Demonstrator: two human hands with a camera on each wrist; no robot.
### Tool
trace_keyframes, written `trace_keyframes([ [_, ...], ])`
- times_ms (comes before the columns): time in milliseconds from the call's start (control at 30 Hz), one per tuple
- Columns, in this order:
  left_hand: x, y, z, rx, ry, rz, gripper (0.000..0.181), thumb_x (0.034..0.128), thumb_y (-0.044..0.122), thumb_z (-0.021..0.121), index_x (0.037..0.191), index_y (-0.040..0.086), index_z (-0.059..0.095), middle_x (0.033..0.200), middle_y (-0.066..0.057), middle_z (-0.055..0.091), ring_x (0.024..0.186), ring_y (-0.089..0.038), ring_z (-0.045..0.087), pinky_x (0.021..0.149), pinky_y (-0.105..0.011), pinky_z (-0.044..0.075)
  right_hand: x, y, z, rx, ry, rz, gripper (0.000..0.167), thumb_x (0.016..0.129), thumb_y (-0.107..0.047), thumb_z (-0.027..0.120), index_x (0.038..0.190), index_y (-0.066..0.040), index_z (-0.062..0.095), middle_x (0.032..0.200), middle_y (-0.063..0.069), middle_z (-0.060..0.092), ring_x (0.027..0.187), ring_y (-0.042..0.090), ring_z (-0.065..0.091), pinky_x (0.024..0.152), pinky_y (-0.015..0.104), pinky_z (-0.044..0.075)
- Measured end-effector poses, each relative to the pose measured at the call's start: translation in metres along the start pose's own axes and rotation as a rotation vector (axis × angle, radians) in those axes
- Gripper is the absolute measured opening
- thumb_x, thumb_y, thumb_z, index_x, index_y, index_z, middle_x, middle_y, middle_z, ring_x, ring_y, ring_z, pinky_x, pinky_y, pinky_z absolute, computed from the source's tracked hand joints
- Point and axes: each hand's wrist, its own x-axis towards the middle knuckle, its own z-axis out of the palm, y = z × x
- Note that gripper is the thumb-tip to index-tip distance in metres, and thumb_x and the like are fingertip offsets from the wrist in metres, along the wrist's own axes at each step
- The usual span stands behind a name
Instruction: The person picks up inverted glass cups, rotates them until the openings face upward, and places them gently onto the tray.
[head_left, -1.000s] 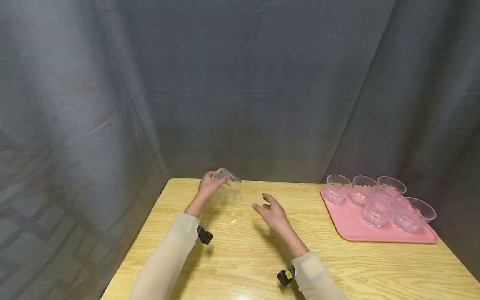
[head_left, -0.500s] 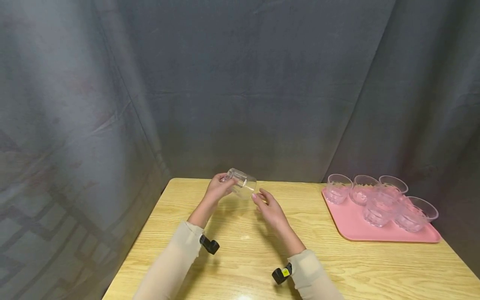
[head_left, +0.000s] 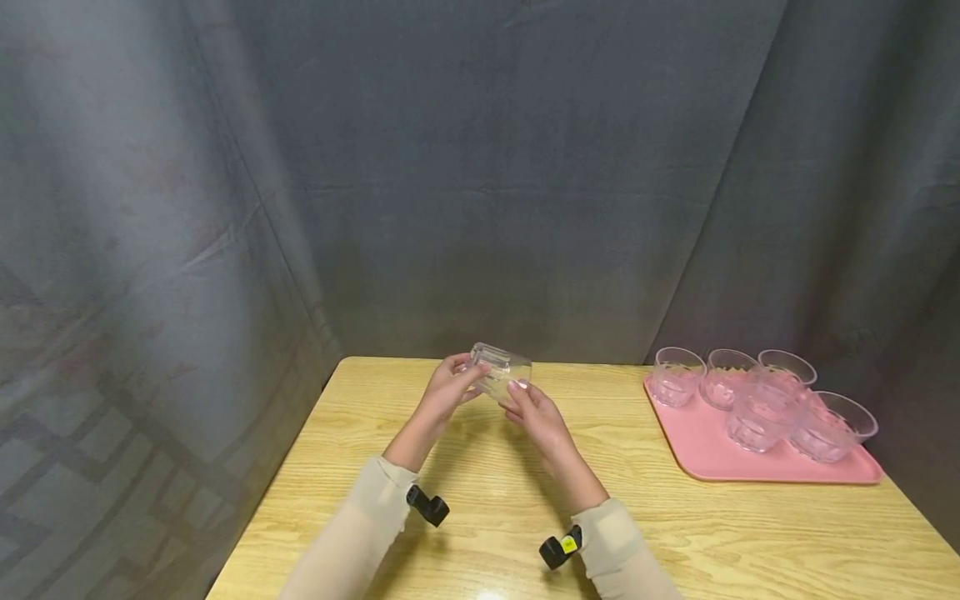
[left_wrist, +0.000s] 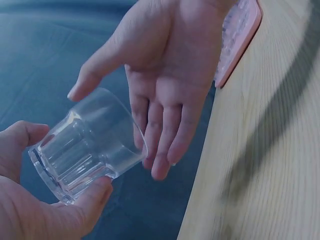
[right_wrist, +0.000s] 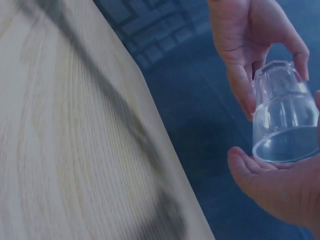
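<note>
A clear drinking glass [head_left: 510, 367] is held in the air above the table, tipped on its side with its mouth toward the right. My left hand [head_left: 447, 388] grips it near the base; in the left wrist view the thumb and fingers lie on either side of the fluted lower part. My right hand [head_left: 542, 421] is at the rim. Seen from the left wrist, its palm faces the glass, with the fingers [left_wrist: 162, 132] extended and the thumb spread apart. In the right wrist view, fingers [right_wrist: 250, 167] lie just under the rim.
On the right, a pink tray [head_left: 712, 458] carries several clear glasses, among them a front one [head_left: 753, 421] and a back left one [head_left: 672, 385]. The wooden table [head_left: 480, 517] ends at a dark grey curtain [head_left: 480, 208] behind and to the left.
My left hand has moved right with the glass, bringing it between both hands. The right hand, apart from the glass earlier, is now at its rim. The tray's glasses stay put.
</note>
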Motion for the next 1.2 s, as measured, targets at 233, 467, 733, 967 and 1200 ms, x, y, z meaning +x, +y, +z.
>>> trace_keyframes([
  [233,-0.004,-0.003,0.007,-0.031,-0.002,0.011,0.07,0.0937,0.023,0.071,0.145,-0.01,0.036,0.135,-0.026,0.048,0.122,-0.036,0.059,0.099,-0.041,0.053,0.002,0.0,0.001,0.086,0.033,-0.025,0.067,0.102,-0.047,0.056,0.146,0.003,0.046,0.142,0.023,0.056,0.129,0.034,0.058,0.109,0.042,0.046],
  [467,-0.005,-0.005,0.01,-0.047,-0.024,0.0,0.067,0.0947,0.023,0.069,0.144,-0.008,0.036,0.133,-0.024,0.05,0.124,-0.035,0.057,0.101,-0.041,0.052,0.001,-0.003,-0.003,0.194,0.031,-0.038,0.069,0.102,-0.041,0.059,0.149,0.006,0.04,0.147,0.021,0.052,0.136,0.031,0.052,0.112,0.038,0.043],
  [733,-0.005,-0.007,0.014,-0.049,-0.044,-0.016,0.057,0.0947,0.021,0.068,0.137,-0.007,0.042,0.127,-0.021,0.055,0.118,-0.029,0.06,0.1,-0.04,0.053,-0.001,-0.004,-0.006,0.262,0.045,-0.035,0.085,0.101,-0.037,0.061,0.156,0.01,0.017,0.159,0.025,0.033,0.144,0.034,0.04,0.12,0.04,0.029],
  [967,-0.005,-0.011,0.017,-0.057,-0.062,-0.02,0.059,0.0939,0.019,0.068,0.138,-0.011,0.043,0.128,-0.022,0.057,0.114,-0.026,0.062,0.1,-0.039,0.053,-0.002,-0.004,-0.013,0.306,0.043,-0.079,0.084,0.101,-0.033,0.062,0.156,0.01,0.014,0.163,0.023,0.025,0.147,0.032,0.036,0.122,0.039,0.026],
  [1200,-0.006,-0.011,0.022,-0.072,-0.096,-0.023,0.065,0.0937,0.019,0.069,0.143,-0.011,0.04,0.134,-0.026,0.055,0.118,-0.029,0.061,0.1,-0.038,0.053,-0.004,-0.007,-0.02,0.305,0.058,-0.079,0.083,0.102,-0.03,0.06,0.157,0.009,0.012,0.163,0.026,0.022,0.147,0.035,0.035,0.123,0.042,0.022],
])
